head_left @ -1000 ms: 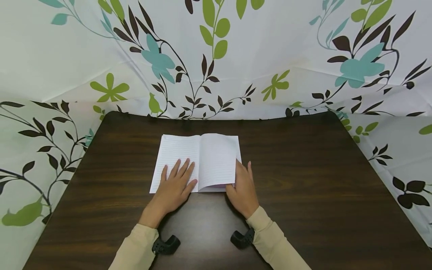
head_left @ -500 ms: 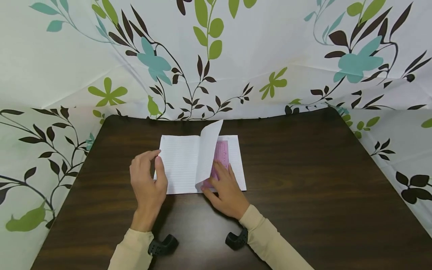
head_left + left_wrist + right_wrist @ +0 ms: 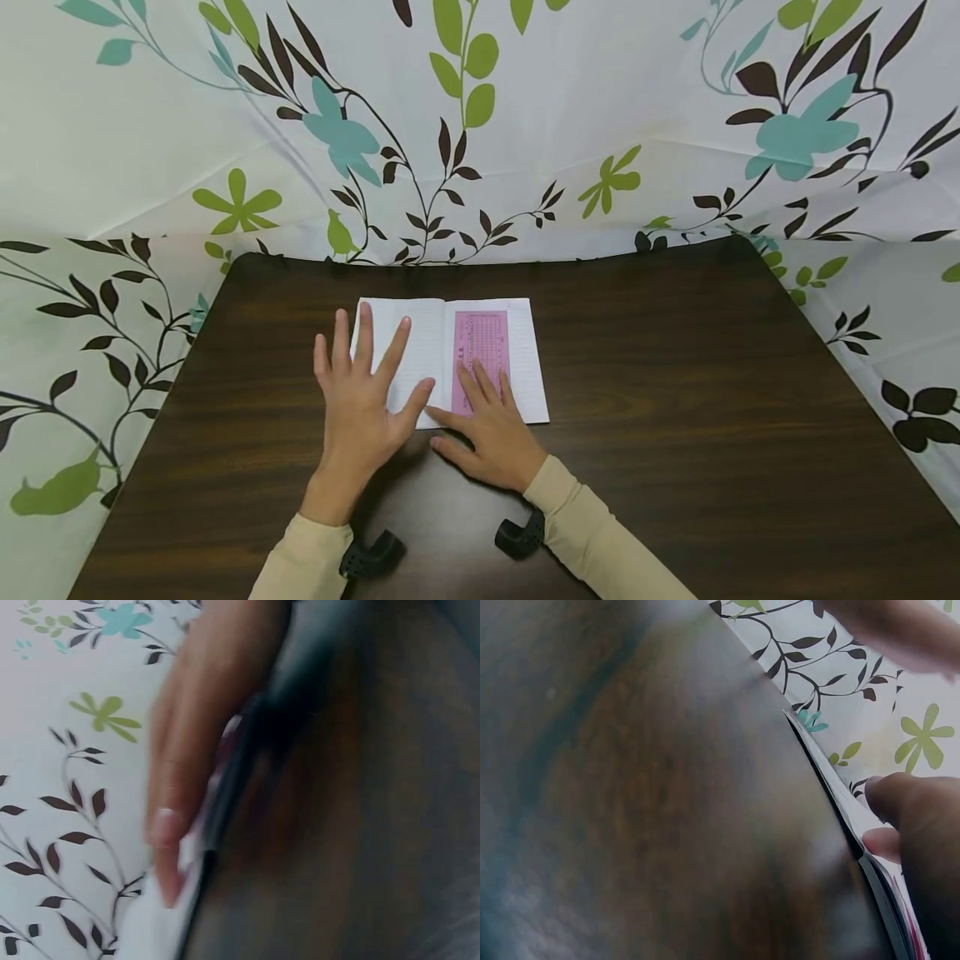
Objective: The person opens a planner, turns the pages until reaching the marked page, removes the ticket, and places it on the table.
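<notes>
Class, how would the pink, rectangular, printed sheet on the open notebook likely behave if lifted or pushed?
The pink, rectangular, printed sheet looks thin, so it is probably light and may flex when lifted. It lies flat on the white, lined paper notebook, no fastening visible, so it would likely slide if pushed, not roll.

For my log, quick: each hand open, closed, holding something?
Left hand: open, fingers spread over the notebook.
Right hand: open, fingers over the pink sheet.

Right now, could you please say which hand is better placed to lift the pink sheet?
Probably the right hand: it reaches over the pink sheet, while the left hand spreads partly over the left page.
</notes>
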{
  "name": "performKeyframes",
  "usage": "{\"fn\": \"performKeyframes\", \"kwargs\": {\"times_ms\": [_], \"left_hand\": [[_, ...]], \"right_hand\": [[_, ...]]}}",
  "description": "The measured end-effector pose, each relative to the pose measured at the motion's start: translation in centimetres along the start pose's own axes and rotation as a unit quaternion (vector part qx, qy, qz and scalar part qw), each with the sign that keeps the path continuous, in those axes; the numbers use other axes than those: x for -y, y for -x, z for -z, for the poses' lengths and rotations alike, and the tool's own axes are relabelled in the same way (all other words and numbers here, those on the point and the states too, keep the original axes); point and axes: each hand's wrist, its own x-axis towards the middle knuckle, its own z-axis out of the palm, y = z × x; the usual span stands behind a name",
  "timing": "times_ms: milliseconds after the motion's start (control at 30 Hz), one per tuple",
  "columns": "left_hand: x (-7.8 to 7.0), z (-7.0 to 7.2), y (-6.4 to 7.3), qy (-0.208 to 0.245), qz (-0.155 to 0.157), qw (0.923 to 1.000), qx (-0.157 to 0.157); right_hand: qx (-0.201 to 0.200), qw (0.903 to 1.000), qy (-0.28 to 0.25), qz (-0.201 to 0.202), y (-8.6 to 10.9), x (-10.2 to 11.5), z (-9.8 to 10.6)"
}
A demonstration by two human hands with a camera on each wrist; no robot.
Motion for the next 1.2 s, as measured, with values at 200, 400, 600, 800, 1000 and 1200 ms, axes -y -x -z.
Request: {"fn": "performKeyframes", "kwargs": {"times_ms": [200,400,600,800,1000,1200], "left_hand": [[0.6,-2.1,1.8,-0.021,0.036,0.9836,0.176],[1.3,-3.1,2.9,-0.025,0.082,0.9592,0.269],[1.5,-3.4,3.3,-0.029,0.102,0.9438,0.313],[1.8,-3.5,3.5,-0.028,0.106,0.9360,0.334],[2.0,-3.3,3.5,-0.038,0.101,0.9392,0.326],[1.8,-3.3,4.0,-0.036,0.103,0.9387,0.327]], "right_hand": [[0.010,0.9999,0.001,-0.004,0.1,0.0,0.1],[0.003,1.0000,-0.001,-0.004,0.1,0.0,0.2],[-0.039,0.9991,-0.015,-0.013,0.2,-0.3,0.5],[-0.095,0.9941,-0.039,-0.035,0.4,-1.1,2.3],[-0.072,0.9946,-0.053,-0.052,-0.3,-2.9,5.4],[0.012,0.9823,-0.114,-0.148,-2.7,-6.1,8.5]]}}
